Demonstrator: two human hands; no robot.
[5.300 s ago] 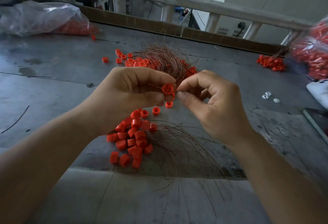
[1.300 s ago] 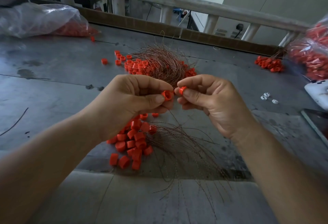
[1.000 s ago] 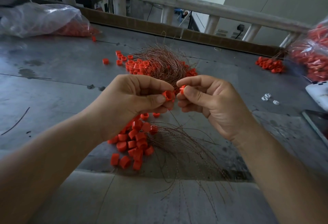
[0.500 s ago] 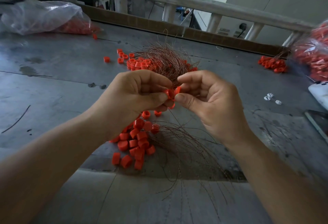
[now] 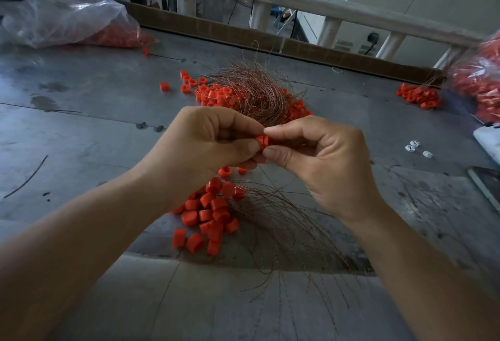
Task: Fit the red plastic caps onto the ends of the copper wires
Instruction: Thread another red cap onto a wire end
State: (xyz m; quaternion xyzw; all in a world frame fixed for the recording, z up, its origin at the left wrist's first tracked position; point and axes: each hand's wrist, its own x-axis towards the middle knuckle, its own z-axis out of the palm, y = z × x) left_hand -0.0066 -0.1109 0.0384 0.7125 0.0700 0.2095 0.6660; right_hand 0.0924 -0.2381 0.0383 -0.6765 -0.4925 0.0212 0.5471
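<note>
In the head view, the only 1 I have, both hands meet above the middle of the grey table point(image 5: 81, 129). The left hand point(image 5: 205, 148) pinches a red cap point(image 5: 262, 141) between thumb and curled fingers. The right hand point(image 5: 324, 162) pinches the same cap from the other side with thumb and forefinger, and the fingertips of the 2 hands almost touch. A thin copper wire point(image 5: 266, 175) comes down from under the fingers, so I judge that this cap is being pushed on its end now and is not yet seated. Below the hands lies a heap of caps point(image 5: 211, 213) with loose wires point(image 5: 286, 221) fanning toward me. Behind the hands a nest of wires point(image 5: 254, 97) is mixed with more caps; which are already fitted I cannot tell. A plastic bag point(image 5: 62, 21) at the far left and another bag point(image 5: 484, 89) at the right edge hold many red caps, so I think much work is left. The held cap is short. Its axis seems to run sideways, from hand to hand, and the fingers hide which end is open.
</note>
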